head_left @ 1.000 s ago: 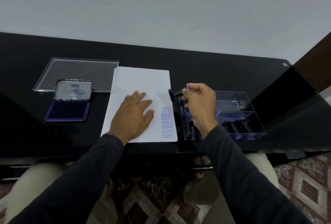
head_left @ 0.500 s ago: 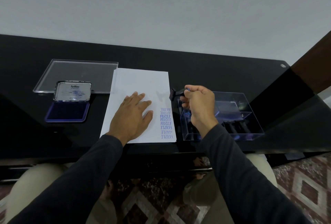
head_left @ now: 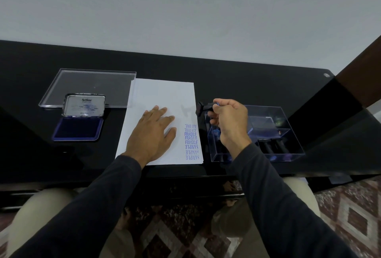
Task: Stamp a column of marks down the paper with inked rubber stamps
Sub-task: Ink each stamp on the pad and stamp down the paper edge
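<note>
The left hand (head_left: 153, 134) lies flat, fingers straight, on the paper (head_left: 165, 96) at the worktop's (head_left: 226, 76) near edge. The right hand (head_left: 231, 121) grips a black stamp (head_left: 204, 108) just off the paper's right edge, above the clear stamp box (head_left: 288, 146). The open ink pad (head_left: 79, 127) sits toward the left

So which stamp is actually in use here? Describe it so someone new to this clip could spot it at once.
Start at the white paper in the middle of the black desk. Just off its right edge, above the near-left corner of the clear stamp box, the right hand grips a small black stamp. Unlike the stamps lying in the box, it is lifted, its head pointing toward the paper.
</note>
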The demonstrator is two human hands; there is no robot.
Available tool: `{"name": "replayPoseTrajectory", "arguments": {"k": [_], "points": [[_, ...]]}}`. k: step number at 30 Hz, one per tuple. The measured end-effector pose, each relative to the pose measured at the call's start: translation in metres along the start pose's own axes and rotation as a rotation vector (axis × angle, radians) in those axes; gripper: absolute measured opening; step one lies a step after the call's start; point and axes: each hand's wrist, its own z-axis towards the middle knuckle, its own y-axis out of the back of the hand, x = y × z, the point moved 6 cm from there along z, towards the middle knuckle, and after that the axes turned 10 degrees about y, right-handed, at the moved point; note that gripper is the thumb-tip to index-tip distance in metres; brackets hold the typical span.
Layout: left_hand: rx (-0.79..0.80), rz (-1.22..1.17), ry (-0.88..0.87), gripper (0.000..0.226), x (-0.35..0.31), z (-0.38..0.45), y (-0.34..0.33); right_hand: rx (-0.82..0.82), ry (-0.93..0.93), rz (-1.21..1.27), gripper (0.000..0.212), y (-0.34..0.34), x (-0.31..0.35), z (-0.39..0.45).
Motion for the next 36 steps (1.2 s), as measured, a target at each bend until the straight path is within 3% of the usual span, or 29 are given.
{"name": "replayPoseTrajectory", "arguments": {"k": [21,36], "points": [[0.002,-0.071,0.053,0.055,0.007,-0.007,0.026,0.047,0.071,-0.05,0.019,-0.02,0.012,-0.008],[-0.204,-0.025,0.23,0.054,0.116,-0.057,0.11,0.313,0.158,-0.11,0.019,-0.152,0.015,-0.06]]}}
